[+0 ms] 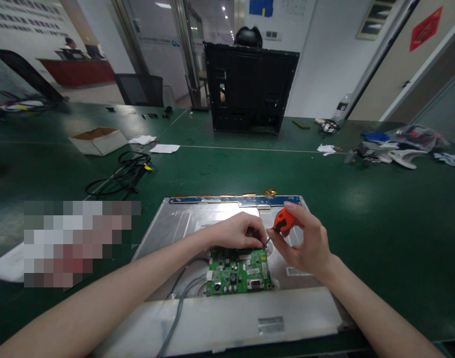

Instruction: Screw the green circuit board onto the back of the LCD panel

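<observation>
My right hand (309,243) grips an orange and black screwdriver (284,220) by its handle. Its thin shaft slants down to the upper right corner of a green circuit board (238,271). At that same corner the fingers of my left hand (244,231) are pinched together by the screwdriver's tip. What sits between them, if anything, is too small to make out. The board lies on the silver metal back of a display panel (167,231), which has a blue circuit strip (212,200) along its far edge. My left hand covers part of the board's far edge.
Grey cables (180,308) run from the board's left side over a pale cover strip (234,318). Farther off are coiled black cables (119,174), an open white box (98,141) and an upright black frame (251,89). Assorted bags and parts (384,149) lie at the right.
</observation>
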Available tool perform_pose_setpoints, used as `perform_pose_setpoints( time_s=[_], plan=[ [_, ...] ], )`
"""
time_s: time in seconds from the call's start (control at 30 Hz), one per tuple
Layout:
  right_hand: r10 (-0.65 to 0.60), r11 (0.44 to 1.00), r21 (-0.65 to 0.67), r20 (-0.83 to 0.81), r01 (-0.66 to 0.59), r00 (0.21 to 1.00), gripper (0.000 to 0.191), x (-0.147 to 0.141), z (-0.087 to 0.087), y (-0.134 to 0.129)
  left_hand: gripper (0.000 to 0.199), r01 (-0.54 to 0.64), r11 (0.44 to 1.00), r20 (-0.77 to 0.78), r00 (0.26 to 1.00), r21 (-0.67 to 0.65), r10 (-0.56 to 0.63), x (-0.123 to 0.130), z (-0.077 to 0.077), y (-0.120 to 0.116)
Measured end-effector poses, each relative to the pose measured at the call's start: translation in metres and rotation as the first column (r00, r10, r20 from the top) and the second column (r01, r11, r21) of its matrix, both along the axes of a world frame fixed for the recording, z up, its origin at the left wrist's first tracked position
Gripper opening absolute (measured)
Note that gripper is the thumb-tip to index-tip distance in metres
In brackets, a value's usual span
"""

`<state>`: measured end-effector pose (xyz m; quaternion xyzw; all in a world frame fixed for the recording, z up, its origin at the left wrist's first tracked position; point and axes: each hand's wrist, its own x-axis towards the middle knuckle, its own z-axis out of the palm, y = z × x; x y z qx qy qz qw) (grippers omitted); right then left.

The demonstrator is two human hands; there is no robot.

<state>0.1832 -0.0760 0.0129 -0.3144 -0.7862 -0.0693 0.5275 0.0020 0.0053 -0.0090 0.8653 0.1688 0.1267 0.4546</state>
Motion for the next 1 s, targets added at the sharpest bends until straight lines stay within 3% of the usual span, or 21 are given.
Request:
perform_pose_setpoints(
  time_s=[0.4, 0.83, 1.0],
  plan=[
    [0.020, 0.997, -0.070, 0.002, -0.020, 1.000, 0.065, 0.0022, -0.0002, -0.0035, 0.008, 0.013, 1.000, 0.002, 1.000, -0.016, -0.013, 0.0001, -0.0005, -0.0011],
    [-0.005, 1.000, -0.001, 0.016, 0.005, 1.000, 0.064, -0.0003, 0.0011, -0.0004, 0.005, 0.019, 1.000, 0.015, 1.000, -0.003, -0.019, 0.0000, -0.0014, 0.0005],
    [0.019, 0.999, -0.041, 0.015, -0.018, 1.000, 0.063, 0.0002, 0.0034, -0.0026, 0.006, 0.020, 1.000, 0.014, 1.000, -0.010, -0.020, 0.0000, -0.0023, 0.0001]
  ],
)
